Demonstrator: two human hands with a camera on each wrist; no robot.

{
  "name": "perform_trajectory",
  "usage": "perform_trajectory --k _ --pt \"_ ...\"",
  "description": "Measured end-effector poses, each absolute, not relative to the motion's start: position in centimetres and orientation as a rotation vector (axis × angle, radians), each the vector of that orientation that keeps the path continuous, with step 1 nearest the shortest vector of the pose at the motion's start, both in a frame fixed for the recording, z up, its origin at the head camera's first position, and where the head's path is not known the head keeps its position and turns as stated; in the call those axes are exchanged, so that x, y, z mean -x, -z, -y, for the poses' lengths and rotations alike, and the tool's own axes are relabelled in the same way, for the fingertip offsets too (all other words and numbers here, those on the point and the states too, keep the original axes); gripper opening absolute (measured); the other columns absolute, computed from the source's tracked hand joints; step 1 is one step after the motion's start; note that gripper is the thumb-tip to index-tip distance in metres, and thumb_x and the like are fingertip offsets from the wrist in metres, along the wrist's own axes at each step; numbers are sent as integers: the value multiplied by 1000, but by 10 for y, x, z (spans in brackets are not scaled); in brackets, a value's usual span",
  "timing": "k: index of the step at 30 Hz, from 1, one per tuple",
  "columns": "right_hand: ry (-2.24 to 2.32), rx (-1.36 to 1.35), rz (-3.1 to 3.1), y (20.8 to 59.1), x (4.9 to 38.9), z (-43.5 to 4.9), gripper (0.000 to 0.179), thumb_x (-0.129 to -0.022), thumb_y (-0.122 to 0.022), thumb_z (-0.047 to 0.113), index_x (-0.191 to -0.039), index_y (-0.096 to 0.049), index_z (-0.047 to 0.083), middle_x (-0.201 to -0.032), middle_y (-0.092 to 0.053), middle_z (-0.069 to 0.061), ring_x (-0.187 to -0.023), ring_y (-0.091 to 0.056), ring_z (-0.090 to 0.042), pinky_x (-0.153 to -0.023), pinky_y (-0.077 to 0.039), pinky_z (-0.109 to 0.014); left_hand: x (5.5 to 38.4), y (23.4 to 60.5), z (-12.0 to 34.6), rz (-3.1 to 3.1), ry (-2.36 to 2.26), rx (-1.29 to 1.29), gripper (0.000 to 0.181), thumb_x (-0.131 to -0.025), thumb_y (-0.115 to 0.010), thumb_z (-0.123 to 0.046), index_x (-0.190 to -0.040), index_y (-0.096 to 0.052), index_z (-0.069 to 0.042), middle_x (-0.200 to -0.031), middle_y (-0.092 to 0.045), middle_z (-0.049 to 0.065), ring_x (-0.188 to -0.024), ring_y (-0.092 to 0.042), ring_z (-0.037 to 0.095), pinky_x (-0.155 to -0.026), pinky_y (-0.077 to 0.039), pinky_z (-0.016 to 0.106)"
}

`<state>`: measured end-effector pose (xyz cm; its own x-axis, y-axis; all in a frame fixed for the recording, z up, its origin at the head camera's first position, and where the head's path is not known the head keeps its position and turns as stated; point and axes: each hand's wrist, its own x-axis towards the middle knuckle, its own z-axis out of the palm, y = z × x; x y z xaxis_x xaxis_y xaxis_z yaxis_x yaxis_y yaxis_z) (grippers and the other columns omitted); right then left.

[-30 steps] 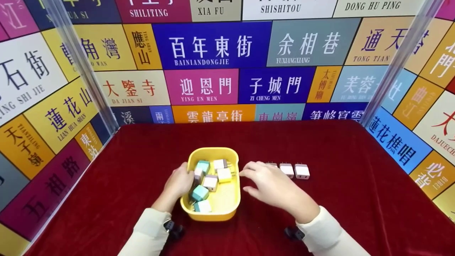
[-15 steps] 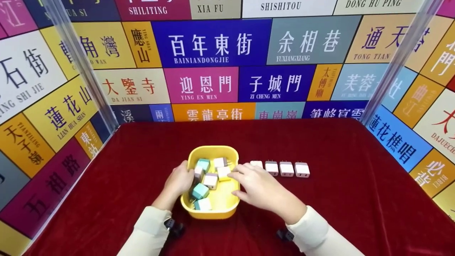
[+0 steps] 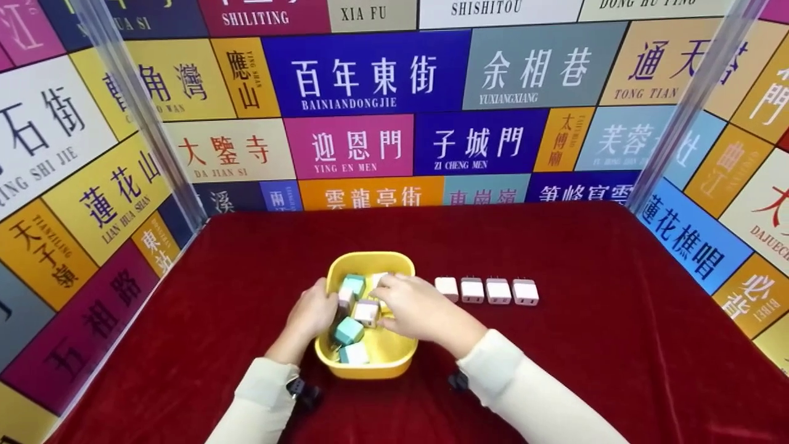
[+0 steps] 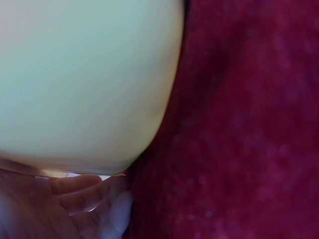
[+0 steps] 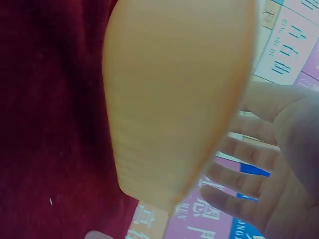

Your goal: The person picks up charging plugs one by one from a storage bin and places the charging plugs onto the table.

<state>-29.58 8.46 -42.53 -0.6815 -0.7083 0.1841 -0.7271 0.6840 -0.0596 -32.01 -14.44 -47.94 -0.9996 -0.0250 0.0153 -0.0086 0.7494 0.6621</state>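
A yellow plastic tub point(image 3: 370, 372) holds several small plug-in chargers. Among them are a teal charger point(image 3: 349, 331), a white-and-teal one point(image 3: 355, 353) and a white-and-mauve one point(image 3: 368, 312). My left hand point(image 3: 311, 316) grips the tub's left rim; in the left wrist view its fingers point(image 4: 82, 199) lie along the outer wall. Over the tub's right rim reaches my right hand point(image 3: 419, 308), fingertips and thumb apart above the chargers at the right side. It partly covers a white charger point(image 3: 379, 280). In the right wrist view its fingers point(image 5: 244, 179) are spread behind the tub wall.
Right of the tub, several chargers stand in a row on the dark red cloth point(image 3: 573, 357), from a pale one point(image 3: 446, 290) to a white-and-mauve one point(image 3: 525, 292). Sign-patterned panels point(image 3: 370, 74) close off the back and sides, with clear corner posts point(image 3: 672, 111).
My right hand has moved left from beside the row of chargers, over the rim and into the tub. That uncovers the row's leftmost charger. The left hand stays on the rim.
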Motion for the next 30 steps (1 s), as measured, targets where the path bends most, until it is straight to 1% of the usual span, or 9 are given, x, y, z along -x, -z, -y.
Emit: perform_trajectory --k 1,3,8,12,18,20,25,28,30 --pt "-196 -1182 2757 427 298 -82 41 -95 -81 30 -128 -75 7 -121 -68 -9 -115 -66 -28 -106 -53 -43 320 479 144 2919 1100 -28 31 -107 -48 -20 -127 -61 -1 -117 -70 20 -110 -67 35 -96 -53 55" --pt "-191 -1180 2772 431 303 -76 37 -95 -82 30 -123 -77 7 -115 -68 -8 -109 -67 -26 -102 -55 -42 319 480 144 2920 1090 -24 30 -107 -48 -20 -126 -61 -1 -117 -70 19 -110 -67 35 -95 -53 55" --pt "-132 -1189 2728 442 311 -66 26 -95 -80 31 -108 -79 9 -99 -65 -5 -88 -65 -22 -87 -57 -40 318 479 144 2909 1092 -14 29 -106 -49 -20 -124 -61 -1 -113 -70 19 -106 -67 34 -93 -54 54" --pt "-107 -1182 2673 448 313 -58 19 -94 -79 27 -97 -79 8 -94 -67 -6 -88 -67 -24 -91 -57 -42 319 480 144 2909 1099 -9 29 -106 -49 -19 -125 -61 -1 -112 -70 19 -104 -67 34 -92 -54 54" --pt "-71 -1127 2674 453 315 -48 11 -92 -79 19 -92 -77 9 -94 -73 -7 -91 -68 -28 -98 -56 -49 320 481 145 2902 1110 -15 30 -106 -49 -19 -126 -62 0 -116 -70 20 -109 -68 37 -95 -53 55" --pt "-51 -1116 2648 455 315 -46 9 -91 -79 18 -89 -77 10 -92 -75 -6 -89 -68 -29 -93 -58 -49 324 486 147 2888 1092 0 30 -105 -49 -20 -123 -62 -1 -114 -71 20 -108 -68 38 -92 -54 55" --pt "-20 -1112 2573 460 314 -41 7 -89 -77 15 -83 -76 11 -83 -74 -4 -78 -65 -28 -72 -57 -45 337 502 153 2868 1059 32 27 -103 -51 -21 -118 -63 -2 -109 -71 20 -103 -69 38 -85 -55 54" --pt "-8 -1117 2566 461 314 -39 5 -90 -75 12 -85 -76 11 -82 -73 -4 -76 -67 -27 -69 -57 -44 344 510 156 2873 1068 34 29 -103 -52 -22 -122 -63 -3 -112 -71 20 -105 -69 37 -88 -55 54" --pt "-7 -1116 2574 462 313 -38 4 -90 -74 9 -88 -77 11 -84 -74 -4 -78 -68 -26 -69 -58 -42 351 520 159 2869 1051 45 30 -103 -52 -25 -122 -63 -4 -111 -72 18 -103 -69 35 -85 -55 52"
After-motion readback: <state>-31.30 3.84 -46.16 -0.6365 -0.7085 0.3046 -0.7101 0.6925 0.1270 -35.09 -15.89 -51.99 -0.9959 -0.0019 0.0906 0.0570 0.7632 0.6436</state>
